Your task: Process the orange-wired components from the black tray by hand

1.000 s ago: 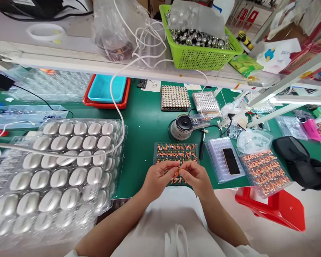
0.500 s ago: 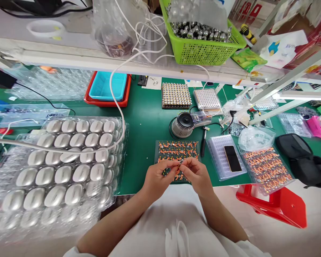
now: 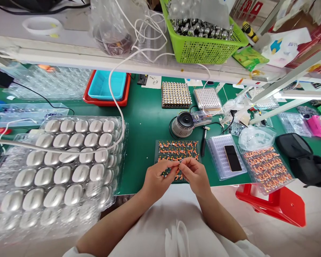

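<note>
Both hands meet in front of me over a dark tray [image 3: 157, 151] that carries rows of small orange parts [image 3: 173, 152]. My left hand [image 3: 157, 178] is closed in a pinch, its thumb and forefinger touching a small orange part [image 3: 178, 167]. From the other side my right hand [image 3: 194, 173] pinches the same part. Fingertips cover most of it, so its exact kind cannot be made out. Beyond the tray stands a grey round device with a black top [image 3: 184, 121], and a small hammer [image 3: 204, 141] lies to its right.
Clear trays of silver oval cases [image 3: 55, 176] fill the left. To the right are a phone [image 3: 232, 158] on stacked clear trays [image 3: 216, 157], another tray of orange parts [image 3: 267, 167], a black case [image 3: 299, 157] and a red stool [image 3: 289, 207]. A green basket [image 3: 203, 50] sits on the shelf overhead.
My hands stay pinched together over the tray, with only slight finger movement around the small orange part. The view has shifted a little; nothing else has visibly moved.
</note>
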A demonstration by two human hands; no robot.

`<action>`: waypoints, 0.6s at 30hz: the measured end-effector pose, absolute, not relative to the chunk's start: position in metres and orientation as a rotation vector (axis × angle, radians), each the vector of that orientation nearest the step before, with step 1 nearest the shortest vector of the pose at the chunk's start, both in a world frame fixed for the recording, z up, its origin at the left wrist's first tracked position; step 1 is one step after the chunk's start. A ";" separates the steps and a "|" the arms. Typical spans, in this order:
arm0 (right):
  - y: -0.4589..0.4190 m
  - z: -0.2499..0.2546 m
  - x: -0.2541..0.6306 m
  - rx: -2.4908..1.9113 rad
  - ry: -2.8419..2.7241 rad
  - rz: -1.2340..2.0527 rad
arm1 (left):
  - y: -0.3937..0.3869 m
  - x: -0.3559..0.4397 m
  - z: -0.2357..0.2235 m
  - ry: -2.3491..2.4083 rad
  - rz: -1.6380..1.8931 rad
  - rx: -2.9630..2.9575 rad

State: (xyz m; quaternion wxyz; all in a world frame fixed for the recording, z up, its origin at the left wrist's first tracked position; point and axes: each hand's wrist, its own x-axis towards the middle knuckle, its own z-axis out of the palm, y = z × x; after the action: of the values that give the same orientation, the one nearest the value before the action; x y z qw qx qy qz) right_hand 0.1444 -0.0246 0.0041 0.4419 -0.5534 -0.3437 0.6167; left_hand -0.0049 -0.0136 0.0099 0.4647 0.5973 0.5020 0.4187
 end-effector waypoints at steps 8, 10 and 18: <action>-0.025 -0.002 0.145 -1.326 -0.802 1.575 | -0.013 -0.006 0.008 1.216 1.044 1.580; -0.025 -0.002 0.145 -1.327 -0.820 1.564 | -0.013 -0.007 0.008 1.199 1.071 1.620; -0.023 -0.002 0.142 -1.351 -0.839 1.521 | -0.012 -0.008 0.007 1.181 1.083 1.714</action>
State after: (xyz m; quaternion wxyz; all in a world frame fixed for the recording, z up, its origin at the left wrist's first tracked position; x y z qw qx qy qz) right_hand 0.1421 -0.0225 -0.0017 0.4536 -0.5471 -0.3399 0.6160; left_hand -0.0080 -0.0116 0.0073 0.3873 0.6734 0.4642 0.4254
